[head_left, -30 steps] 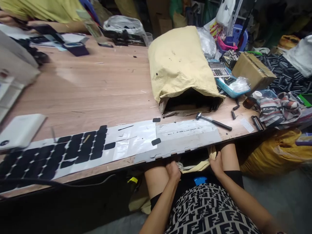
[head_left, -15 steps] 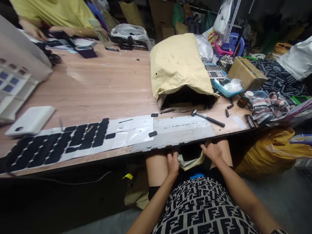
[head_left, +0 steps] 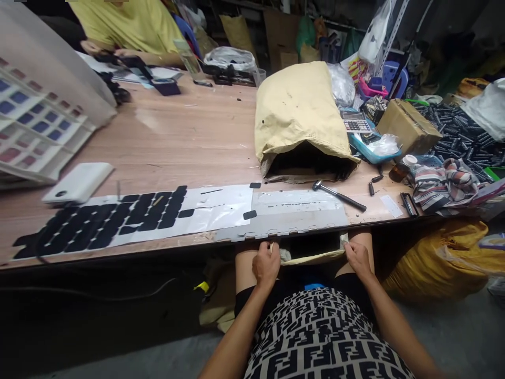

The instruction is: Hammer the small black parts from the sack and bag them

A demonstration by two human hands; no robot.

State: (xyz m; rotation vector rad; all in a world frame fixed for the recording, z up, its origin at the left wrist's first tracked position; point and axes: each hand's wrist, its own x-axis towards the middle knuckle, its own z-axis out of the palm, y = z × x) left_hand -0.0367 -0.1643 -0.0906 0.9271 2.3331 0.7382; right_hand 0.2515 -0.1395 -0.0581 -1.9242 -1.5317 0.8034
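A pale yellow sack [head_left: 313, 259] hangs between my knees under the table edge, its mouth stretched wide and its inside dark. My left hand [head_left: 267, 263] is closed on the left side of the sack's rim. On the right side, my right hand [head_left: 358, 258] pinches the rim as well. Just above on the table lies a grey board [head_left: 300, 213], beside a white sheet [head_left: 215, 208] that carries rows of black oblong pieces [head_left: 98, 223]. The lower part of the sack is hidden under the table.
A large yellow sack [head_left: 300, 113] lies on the table, its dark mouth facing me. To its right are a hammer [head_left: 340, 196], a calculator [head_left: 355, 121] and a cardboard box [head_left: 408, 126]. A person in a yellow top [head_left: 130, 26] works across the table.
My hands have moved apart, pulling the sack's mouth wider and flatter. The view has shifted a little to the left. The person opposite has moved their hands closer together.
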